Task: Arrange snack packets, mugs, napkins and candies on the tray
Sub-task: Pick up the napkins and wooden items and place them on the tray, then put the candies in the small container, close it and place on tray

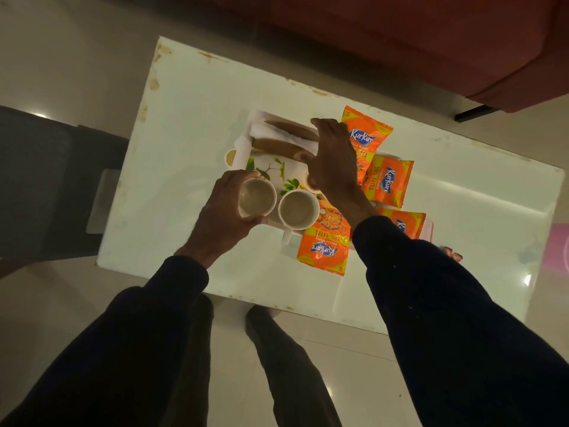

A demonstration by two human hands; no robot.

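A white tray [271,169] with a leaf print sits mid-table. My left hand [220,215] is wrapped around a white mug [257,197] at the tray's near-left corner. A second white mug [298,208] stands right beside it. My right hand [334,155] rests flat over the tray's right side, touching the white napkins [277,137] with brown markings at the tray's far end; whether it grips anything is hidden. Several orange Kurkure packets lie around the tray's right side: one far [365,135], one middle [388,181], one near [324,241], one under my right sleeve [406,223].
The white glass-topped table [197,97] has chipped edges. A red sofa [431,41] stands beyond it and a dark mat [46,180] lies to the left. Something pink [557,248] sits at the table's right end. My legs are below the near edge.
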